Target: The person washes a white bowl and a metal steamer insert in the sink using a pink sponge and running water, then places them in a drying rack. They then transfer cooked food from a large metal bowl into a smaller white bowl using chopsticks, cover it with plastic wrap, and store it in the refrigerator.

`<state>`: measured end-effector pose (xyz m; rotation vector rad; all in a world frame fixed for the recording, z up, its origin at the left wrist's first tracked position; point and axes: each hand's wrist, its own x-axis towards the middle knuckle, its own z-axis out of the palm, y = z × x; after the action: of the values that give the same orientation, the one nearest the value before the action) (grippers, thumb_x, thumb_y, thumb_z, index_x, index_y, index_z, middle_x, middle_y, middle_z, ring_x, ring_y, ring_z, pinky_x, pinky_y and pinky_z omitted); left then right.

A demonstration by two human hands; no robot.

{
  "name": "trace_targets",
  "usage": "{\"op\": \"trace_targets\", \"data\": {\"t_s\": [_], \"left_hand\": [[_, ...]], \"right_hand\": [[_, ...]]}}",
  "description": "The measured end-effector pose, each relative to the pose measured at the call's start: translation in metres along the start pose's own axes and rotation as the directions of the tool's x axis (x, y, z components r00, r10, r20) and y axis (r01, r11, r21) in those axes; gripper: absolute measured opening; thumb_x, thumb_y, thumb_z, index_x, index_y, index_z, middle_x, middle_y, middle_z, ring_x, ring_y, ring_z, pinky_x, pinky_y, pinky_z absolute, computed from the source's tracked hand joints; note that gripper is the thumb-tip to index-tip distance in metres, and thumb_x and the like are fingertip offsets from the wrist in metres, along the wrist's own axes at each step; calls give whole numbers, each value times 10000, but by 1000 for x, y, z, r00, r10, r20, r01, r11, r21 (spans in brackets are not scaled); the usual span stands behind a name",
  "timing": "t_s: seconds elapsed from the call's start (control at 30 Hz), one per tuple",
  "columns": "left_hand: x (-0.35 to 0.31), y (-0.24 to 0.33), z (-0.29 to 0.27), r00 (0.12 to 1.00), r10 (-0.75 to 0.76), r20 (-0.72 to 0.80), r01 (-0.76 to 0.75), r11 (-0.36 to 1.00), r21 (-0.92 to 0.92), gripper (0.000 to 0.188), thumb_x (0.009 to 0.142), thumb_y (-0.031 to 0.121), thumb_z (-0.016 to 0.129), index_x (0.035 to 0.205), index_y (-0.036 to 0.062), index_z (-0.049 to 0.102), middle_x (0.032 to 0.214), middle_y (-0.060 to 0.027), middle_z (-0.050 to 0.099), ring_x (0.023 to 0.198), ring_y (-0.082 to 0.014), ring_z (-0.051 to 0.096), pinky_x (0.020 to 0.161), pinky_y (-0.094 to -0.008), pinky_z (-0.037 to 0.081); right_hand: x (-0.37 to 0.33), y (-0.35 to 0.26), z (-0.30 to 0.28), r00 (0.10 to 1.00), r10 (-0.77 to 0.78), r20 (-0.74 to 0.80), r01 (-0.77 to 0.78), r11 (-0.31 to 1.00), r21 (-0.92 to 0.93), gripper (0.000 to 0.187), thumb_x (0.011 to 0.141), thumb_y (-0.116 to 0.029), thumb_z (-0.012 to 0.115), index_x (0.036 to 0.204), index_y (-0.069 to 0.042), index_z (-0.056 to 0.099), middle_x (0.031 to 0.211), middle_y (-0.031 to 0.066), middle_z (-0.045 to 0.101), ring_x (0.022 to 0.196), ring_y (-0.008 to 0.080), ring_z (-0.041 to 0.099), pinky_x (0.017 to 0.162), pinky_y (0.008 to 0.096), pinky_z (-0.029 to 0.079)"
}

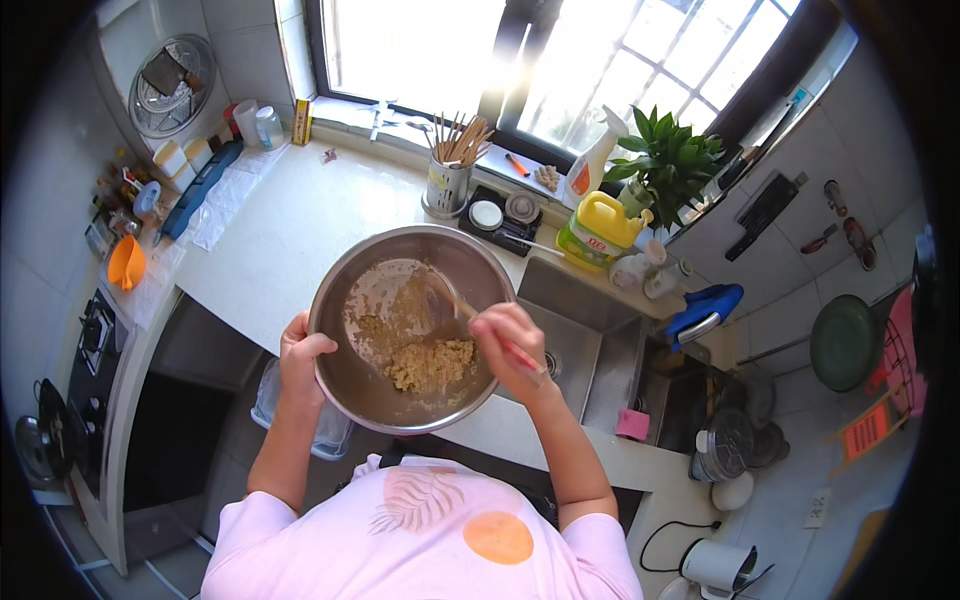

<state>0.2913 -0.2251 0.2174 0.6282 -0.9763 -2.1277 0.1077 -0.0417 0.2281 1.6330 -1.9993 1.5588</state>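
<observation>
A large steel mixing bowl [345, 270] is held over the counter edge in front of me. My left hand [300, 355] grips its left rim, thumb on the inside and fingers beneath. Crumbly, light-brown dough [430, 365] lies clumped in the bowl's near part, with smears of it on the bottom and far wall. My right hand [508, 345] is closed around a thin wooden stirring stick [461, 303] that slants into the bowl. The stick's reddish upper part shows between my fingers. Its far end, near the smeared dough, is too blurred to make out.
Right of the bowl is a steel sink [580, 350] with a pink sponge [632, 424]. Behind stand a chopstick holder [448, 188], a yellow jug [597, 235] and a plant [665, 155]. Far left are a stove [95, 370] and an orange bowl [126, 263].
</observation>
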Motion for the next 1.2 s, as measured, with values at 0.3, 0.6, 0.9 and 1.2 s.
{"op": "trace_targets", "data": {"t_s": [0.3,0.6,0.9,1.2], "left_hand": [[3,0,-4,1000,-20,-3,20,1000,-3,167,558,-101,453,622,54,454,691,-56,562,600,-132,522,594,-236,461],[2,3,-2,1000,-29,0,29,999,-12,159,556,-95,453,617,51,453,693,-56,561,602,-134,522,597,-239,456],[3,4,0,997,-36,64,37,999,1,157,551,-93,456,628,42,472,706,-57,568,612,-134,531,604,-237,457],[5,8,6,996,-2,85,-3,999,52,157,548,-96,454,611,47,462,688,-42,551,597,-122,509,592,-229,437]], "right_hand": [[-8,-6,2,975,-77,208,44,986,158,30,746,-2,617,749,-6,588,758,114,585,667,219,586,569,284,484],[2,-15,10,980,-75,182,46,986,160,20,763,-20,607,749,-35,605,760,89,598,675,204,576,610,279,477],[24,-19,12,971,-164,176,135,977,166,25,764,-22,611,763,-11,589,776,109,571,676,224,588,585,301,495],[28,-12,5,981,-130,146,112,986,126,38,751,-27,630,774,-22,600,772,100,578,671,219,589,576,290,488]]}}
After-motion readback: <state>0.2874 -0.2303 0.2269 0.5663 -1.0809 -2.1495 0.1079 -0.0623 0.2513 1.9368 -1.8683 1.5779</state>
